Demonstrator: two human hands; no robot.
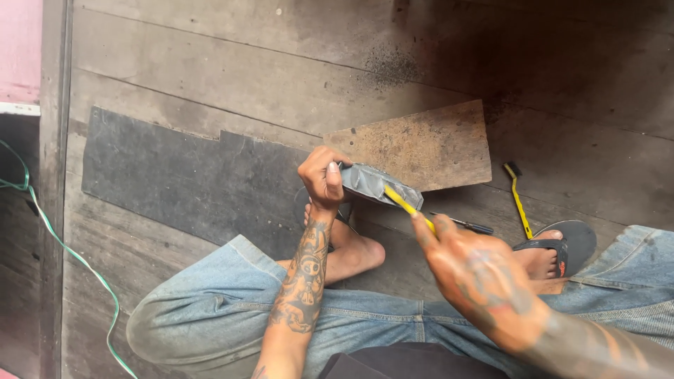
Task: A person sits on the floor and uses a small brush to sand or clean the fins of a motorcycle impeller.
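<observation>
You sat on the wooden plank floor (210,63) with your legs folded, jeans to the knee and one bare foot (354,254) tucked under your left forearm. Your left hand (321,177) was clenched around one end of a grey, worn, padded piece (375,184), holding it up off the floor just in front of the near edge of a rusty brown board (421,144). Your right hand (470,274) gripped a yellow-handled tool (407,207), its far end laid against the grey piece's upper face; what kind of head the tool has could not be made out.

The brown board lay flat near the middle of the floor, its left corner overlapping a dark rubber mat (182,179) that stretched toward the left edge. A second yellow-handled brush (518,200) lay on the planks just right of the board, and a dark pen-like tool (465,224) lay between it and your right hand. Your other foot wore a black sandal (565,242) close to that brush. A green cord (63,245) trailed along the floor's left edge.
</observation>
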